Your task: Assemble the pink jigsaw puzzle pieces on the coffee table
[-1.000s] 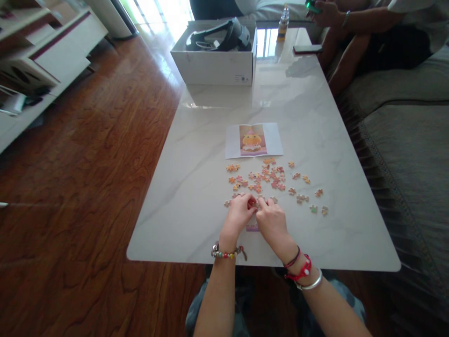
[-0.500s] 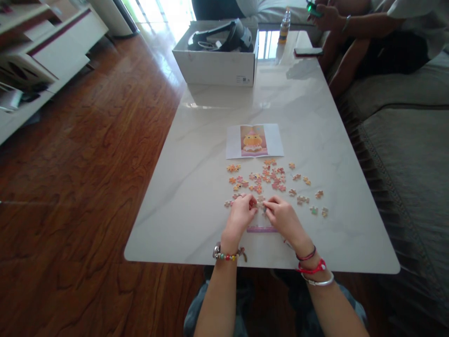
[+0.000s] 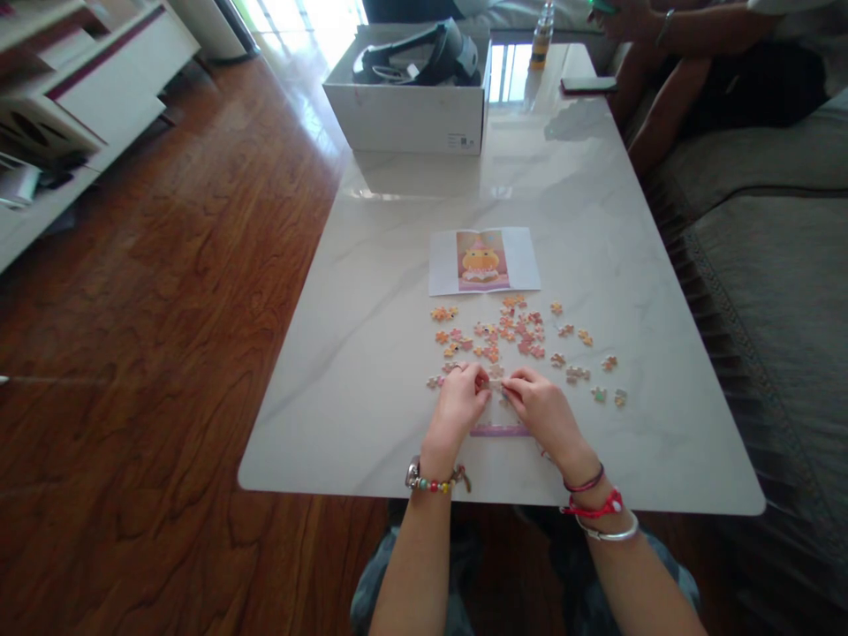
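Observation:
My left hand [image 3: 462, 397] and my right hand [image 3: 541, 408] meet low over the table, fingers pinched close together. Between their fingertips is a pale jigsaw puzzle piece [image 3: 495, 384], partly covered by the fingers; whether it is one piece or two joined, I cannot tell. Just nearer to me lies a purple strip of puzzle [image 3: 500, 431], its right end close to my right hand. Loose orange and pink puzzle pieces [image 3: 523, 334] are spread beyond my hands. A green puzzle piece [image 3: 599, 395] lies off to the right.
A folded sheet with a printed picture [image 3: 481, 261] lies beyond the pieces on the white table [image 3: 384, 353]. Farther back stand a white box [image 3: 414, 119] with a dark headset in it and a bottle [image 3: 541, 40]. A phone [image 3: 588, 85] lies near a seated person [image 3: 695, 62].
The view has shifted slightly. Both hands stay pinched at almost the same spot, with the pale piece now showing more clearly between the fingertips.

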Demonstrator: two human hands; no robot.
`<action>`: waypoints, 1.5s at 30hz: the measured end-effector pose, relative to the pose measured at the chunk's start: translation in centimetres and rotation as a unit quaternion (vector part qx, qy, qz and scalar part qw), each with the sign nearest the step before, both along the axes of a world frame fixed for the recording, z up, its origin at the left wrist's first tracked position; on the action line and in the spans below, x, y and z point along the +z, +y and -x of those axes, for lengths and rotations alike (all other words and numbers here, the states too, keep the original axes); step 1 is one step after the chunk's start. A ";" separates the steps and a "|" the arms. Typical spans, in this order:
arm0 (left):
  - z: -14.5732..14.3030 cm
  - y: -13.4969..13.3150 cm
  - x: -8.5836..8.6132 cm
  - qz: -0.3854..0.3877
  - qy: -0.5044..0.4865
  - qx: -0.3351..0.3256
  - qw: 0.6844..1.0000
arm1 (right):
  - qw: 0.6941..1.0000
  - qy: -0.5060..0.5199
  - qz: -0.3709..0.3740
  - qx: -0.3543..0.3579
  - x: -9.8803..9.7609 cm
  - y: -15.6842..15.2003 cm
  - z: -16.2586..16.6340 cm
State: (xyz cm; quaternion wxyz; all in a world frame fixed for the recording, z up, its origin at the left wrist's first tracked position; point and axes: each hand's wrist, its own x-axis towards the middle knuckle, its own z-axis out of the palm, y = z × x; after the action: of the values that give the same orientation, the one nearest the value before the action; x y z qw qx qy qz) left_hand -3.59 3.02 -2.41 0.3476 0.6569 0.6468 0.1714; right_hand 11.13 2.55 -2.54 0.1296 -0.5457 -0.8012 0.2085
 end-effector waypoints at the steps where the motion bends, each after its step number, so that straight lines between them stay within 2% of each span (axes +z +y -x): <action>1: 0.0 0.0 0.0 -0.002 0.001 0.001 1.000 | 1.000 0.003 0.001 0.003 0.0 0.0 -0.1; 12: -0.5 -0.2 0.3 -0.016 0.027 0.005 1.000 | 1.000 -0.001 -0.012 0.020 0.0 -0.2 -0.2; 22: -1.0 -0.2 0.1 0.004 0.067 0.017 0.998 | 0.999 0.023 0.015 0.040 0.1 0.3 -0.2; 31: -1.5 -0.4 0.4 -0.002 0.110 0.028 0.994 | 0.996 0.092 -0.008 -0.013 -0.9 0.1 -0.2; 36: -1.7 -0.5 0.5 -0.007 0.109 0.041 0.993 | 0.998 0.069 0.002 -0.005 -0.7 0.4 0.2; 41: -1.6 -0.4 0.1 -0.007 0.079 0.066 0.995 | 0.999 0.047 0.010 0.007 -0.8 0.6 0.4; 45: 0.0 0.0 -0.4 0.005 -0.038 0.037 0.999 | 0.998 0.055 -0.005 -0.002 -1.2 0.3 0.2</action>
State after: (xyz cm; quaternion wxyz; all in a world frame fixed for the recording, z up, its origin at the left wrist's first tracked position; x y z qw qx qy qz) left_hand -3.61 3.02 -2.79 0.3684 0.6240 0.6579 0.2053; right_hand 10.88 2.88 -3.70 0.1763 -0.5341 -0.7930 0.2342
